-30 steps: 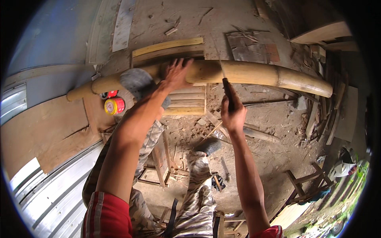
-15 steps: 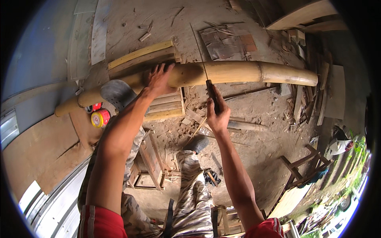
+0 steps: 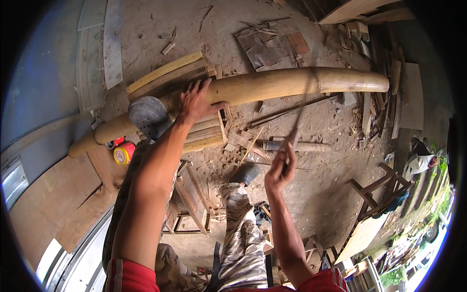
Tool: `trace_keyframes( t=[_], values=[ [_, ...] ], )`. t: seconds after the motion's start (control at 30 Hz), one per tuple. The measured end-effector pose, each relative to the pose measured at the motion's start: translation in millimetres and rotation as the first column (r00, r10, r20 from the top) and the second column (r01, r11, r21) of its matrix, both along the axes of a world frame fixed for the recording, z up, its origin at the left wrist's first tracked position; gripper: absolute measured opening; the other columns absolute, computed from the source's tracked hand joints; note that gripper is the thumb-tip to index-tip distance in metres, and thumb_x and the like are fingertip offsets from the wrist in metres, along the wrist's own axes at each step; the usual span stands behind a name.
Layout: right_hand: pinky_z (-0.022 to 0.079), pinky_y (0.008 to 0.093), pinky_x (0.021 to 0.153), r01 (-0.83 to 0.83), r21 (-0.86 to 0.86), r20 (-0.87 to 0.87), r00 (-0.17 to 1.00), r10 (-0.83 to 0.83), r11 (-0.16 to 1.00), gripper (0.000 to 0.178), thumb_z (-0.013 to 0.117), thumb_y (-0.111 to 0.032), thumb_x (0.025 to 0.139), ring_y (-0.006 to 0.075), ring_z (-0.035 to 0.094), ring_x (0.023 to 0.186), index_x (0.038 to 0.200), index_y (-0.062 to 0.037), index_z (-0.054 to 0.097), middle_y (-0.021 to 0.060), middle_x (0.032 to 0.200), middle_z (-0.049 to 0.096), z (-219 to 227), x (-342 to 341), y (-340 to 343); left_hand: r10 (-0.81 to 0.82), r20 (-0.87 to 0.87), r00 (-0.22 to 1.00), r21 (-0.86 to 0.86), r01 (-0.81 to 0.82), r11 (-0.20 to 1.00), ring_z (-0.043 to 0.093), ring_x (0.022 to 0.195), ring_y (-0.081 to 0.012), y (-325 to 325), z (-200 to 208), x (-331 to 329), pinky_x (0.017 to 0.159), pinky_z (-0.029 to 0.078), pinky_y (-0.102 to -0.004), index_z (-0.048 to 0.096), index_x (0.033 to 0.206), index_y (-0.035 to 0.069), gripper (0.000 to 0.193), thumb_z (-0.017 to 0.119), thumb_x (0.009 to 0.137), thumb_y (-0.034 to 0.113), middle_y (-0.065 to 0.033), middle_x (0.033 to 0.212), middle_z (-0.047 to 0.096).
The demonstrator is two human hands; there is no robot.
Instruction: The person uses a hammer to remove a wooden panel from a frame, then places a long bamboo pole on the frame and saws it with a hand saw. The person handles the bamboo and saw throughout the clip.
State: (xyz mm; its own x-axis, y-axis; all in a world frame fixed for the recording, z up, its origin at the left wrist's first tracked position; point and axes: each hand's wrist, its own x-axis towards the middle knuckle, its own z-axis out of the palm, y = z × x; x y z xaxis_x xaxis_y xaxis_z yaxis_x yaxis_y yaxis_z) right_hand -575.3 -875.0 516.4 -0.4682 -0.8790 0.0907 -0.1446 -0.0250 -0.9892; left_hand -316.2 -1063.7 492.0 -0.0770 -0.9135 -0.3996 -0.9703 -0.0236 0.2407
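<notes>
A thick yellow-brown bamboo pole stretches from left to right, propped on a low wooden stand. My left hand grips the pole over its top, the thumb pointing right along it. Just left of that hand, my foot in a grey clog presses on the pole. My right hand is closed round the dark handle of a handsaw. The saw's thin blade, smeared by motion, slants up and right toward the pole near a joint ring; whether it touches the bamboo I cannot tell.
Red and yellow cans stand below the pole at left. A small wooden stool is beside my legs. Wood scraps and a shorter round pole lie on the dirt floor. Offcuts lean at right, near a wooden frame.
My right hand has carried the saw to the right and nearer to me. The blade has left its spot beside my left hand and now points toward the joint ring. My left hand stays on the pole.
</notes>
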Motion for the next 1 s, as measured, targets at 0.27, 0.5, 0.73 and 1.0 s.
trace_keyframes(
  t=[0.27, 0.5, 0.73, 1.0],
  values=[
    [0.031, 0.03, 0.043, 0.107, 0.642, -0.23, 0.971, 0.057, 0.759, 0.046, 0.057, -0.042, 0.1, 0.0083, 0.037, 0.049, 0.071, -0.0061, 0.063, 0.0005, 0.056, 0.05, -63, 10, 24, 0.031, 0.041, 0.999, -0.051, -0.029, 0.998, 0.034, 0.141, -0.0419, 18, -9, -10, 0.107, 0.032, -0.0643, 0.034, 0.153, 0.022, 0.122, 0.065, 0.056, 0.089, -0.0152, 0.154, 0.037],
    [0.051, 0.0449, 0.096, -0.347, 0.816, -0.042, 0.762, 0.646, 0.463, 0.086, 0.06, -0.079, 0.076, 0.037, 0.064, 0.112, 0.132, -0.0139, 0.063, 0.0247, 0.117, 0.066, -128, 115, -77, -0.079, 0.048, 0.996, 0.01, 0.079, 0.997, 0.034, 0.14, -0.0457, 13, -5, 4, 0.108, 0.03, -0.0662, 0.021, 0.156, 0.029, 0.125, 0.079, 0.055, 0.076, -0.019, 0.154, 0.035],
    [0.049, 0.0433, 0.096, -0.66, 0.558, 0.217, 0.701, 0.679, 0.503, 0.072, 0.074, -0.054, 0.075, 0.0358, 0.06, 0.118, 0.13, -0.0098, 0.061, 0.0187, 0.124, 0.066, -175, 122, -108, -0.127, -0.029, 0.991, -0.001, 0.127, 0.992, 0.032, 0.14, -0.0486, 20, -12, 7, 0.109, 0.03, -0.0665, 0.017, 0.156, 0.032, 0.117, 0.084, 0.064, 0.053, -0.0226, 0.156, 0.031],
    [0.045, 0.0416, 0.099, -0.443, 0.747, 0.206, 0.863, 0.461, 0.496, 0.077, 0.073, -0.057, 0.073, 0.0379, 0.058, 0.121, 0.131, -0.0084, 0.061, 0.0195, 0.126, 0.065, -154, 135, -103, -0.182, -0.004, 0.983, 0.071, 0.182, 0.981, 0.032, 0.14, -0.0484, 14, -9, 26, 0.109, 0.03, -0.0654, 0.017, 0.156, 0.033, 0.115, 0.084, 0.065, 0.05, -0.0258, 0.154, 0.031]
  ],
)
